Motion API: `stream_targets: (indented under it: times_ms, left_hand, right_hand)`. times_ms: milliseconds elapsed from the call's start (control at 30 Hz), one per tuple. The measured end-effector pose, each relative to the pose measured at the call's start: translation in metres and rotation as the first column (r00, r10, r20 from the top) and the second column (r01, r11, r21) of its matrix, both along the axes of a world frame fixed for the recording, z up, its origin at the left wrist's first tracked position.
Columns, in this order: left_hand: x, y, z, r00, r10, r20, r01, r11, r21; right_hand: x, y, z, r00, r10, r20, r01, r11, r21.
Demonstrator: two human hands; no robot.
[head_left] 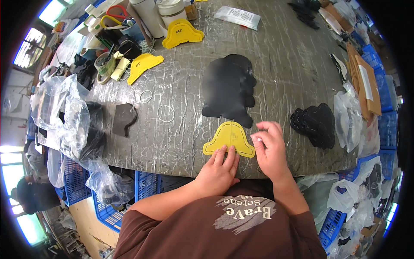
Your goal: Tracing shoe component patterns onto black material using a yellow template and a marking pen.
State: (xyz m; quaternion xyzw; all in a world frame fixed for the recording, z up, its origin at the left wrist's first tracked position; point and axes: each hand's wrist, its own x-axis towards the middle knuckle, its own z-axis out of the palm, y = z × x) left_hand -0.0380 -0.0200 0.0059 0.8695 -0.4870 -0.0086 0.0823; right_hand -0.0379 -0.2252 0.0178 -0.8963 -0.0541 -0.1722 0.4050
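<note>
A yellow bell-shaped template (231,134) with dashed slots along its edge lies near the table's front edge. My left hand (219,169) rests on its lower edge, fingers stretched out flat. Just right of the template, my right hand (271,149) is raised with curled fingers; a small white tip shows at the fingertips, too small to name. Beyond the template, almost touching it, lie overlapping black sheet pieces (226,88) with scalloped edges. Whether a piece lies under the template is hidden.
A stack of black cut pieces (317,125) lies to the right. At left are a dark offcut (123,120), two rubber bands (165,113) and a plastic bag (64,114). Farther back are yellow templates (183,34), scissors (115,15) and a white packet (238,18).
</note>
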Motion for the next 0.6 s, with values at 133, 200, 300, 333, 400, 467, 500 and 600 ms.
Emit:
stream_targets:
  times_ms: [133, 200, 300, 333, 400, 467, 500, 600]
  left_hand:
    - [0.002, 0.001, -0.002, 1.000, -0.003, -0.012, 0.003, 1.000, 0.001]
    - [0.002, 0.000, -0.002, 1.000, -0.015, -0.002, 0.015, 0.999, -0.035]
    - [0.002, 0.001, -0.001, 0.999, -0.030, -0.023, 0.029, 0.999, -0.045]
    - [0.003, 0.001, -0.001, 0.999, -0.027, -0.024, 0.026, 0.999, -0.044]
    - [0.004, 0.002, -0.001, 0.999, -0.039, -0.016, 0.038, 0.996, -0.081]
    - [0.004, 0.002, -0.002, 0.999, -0.037, -0.022, 0.036, 0.996, -0.081]
    - [0.004, 0.002, -0.002, 0.999, -0.040, -0.026, 0.037, 0.996, -0.082]
    - [0.004, 0.003, -0.002, 0.998, -0.049, -0.029, 0.046, 0.995, -0.083]
  right_hand:
    - [0.020, 0.018, 0.008, 0.996, 0.001, 0.090, 0.003, 0.999, -0.052]
    - [0.024, 0.028, 0.001, 0.970, 0.150, -0.194, -0.061, 0.913, 0.403]
    - [0.032, 0.043, 0.001, 0.942, 0.261, -0.210, -0.165, 0.907, 0.387]
    - [0.033, 0.047, 0.002, 0.906, 0.326, -0.269, -0.182, 0.876, 0.446]
    - [0.036, 0.050, 0.003, 0.888, 0.345, -0.303, -0.197, 0.882, 0.428]
    - [0.038, 0.051, 0.001, 0.876, 0.341, -0.342, -0.202, 0.902, 0.382]
    - [0.038, 0.051, 0.000, 0.875, 0.342, -0.343, -0.203, 0.902, 0.381]
    - [0.038, 0.052, -0.003, 0.886, 0.341, -0.313, -0.206, 0.896, 0.393]
